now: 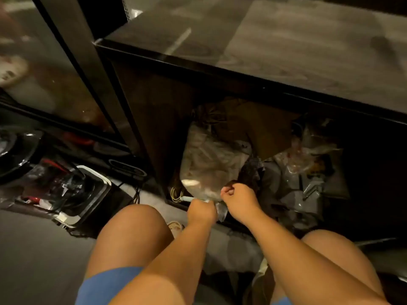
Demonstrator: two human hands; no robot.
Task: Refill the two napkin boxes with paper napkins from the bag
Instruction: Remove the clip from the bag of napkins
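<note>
A clear plastic bag (211, 159) stuffed with pale paper napkins lies in the open space under a dark counter (253, 84), leaning toward me. My left hand (201, 211) is closed on the bag's near bottom edge. Just to the right of it, my right hand (240, 200) grips the same edge, fingers curled. Both hands sit at the front lip of the space under the counter. No napkin box is in view.
More crumpled plastic bags (304, 168) and a brown cardboard piece (259, 128) fill the space to the right. A white-rimmed tray of cables and clutter (72, 190) lies on the floor at the left. A glass-fronted cabinet (50, 80) stands at the far left. My bare knees frame the bottom.
</note>
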